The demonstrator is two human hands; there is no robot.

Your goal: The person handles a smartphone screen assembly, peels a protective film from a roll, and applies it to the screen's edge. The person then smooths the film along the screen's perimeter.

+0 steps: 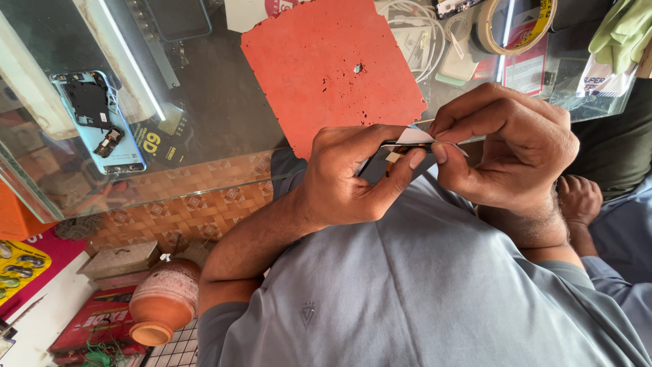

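I see open glass on the bench (204,88) between the opened phone (98,122) and red mat (326,68). Far right is crowded: tape roll (516,27), white cables (421,34), green cloth (621,30). Another person's hand (578,198) blocks the right flank.

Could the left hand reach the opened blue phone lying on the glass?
Probably yes. The left hand pinches a small dark part with the right hand, so it must let go first; the glass counter toward the opened blue phone looks unblocked.

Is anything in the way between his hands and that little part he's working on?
Nothing visible. Both the left hand and the right hand already pinch the small dark part directly, with a white tab between their fingertips.
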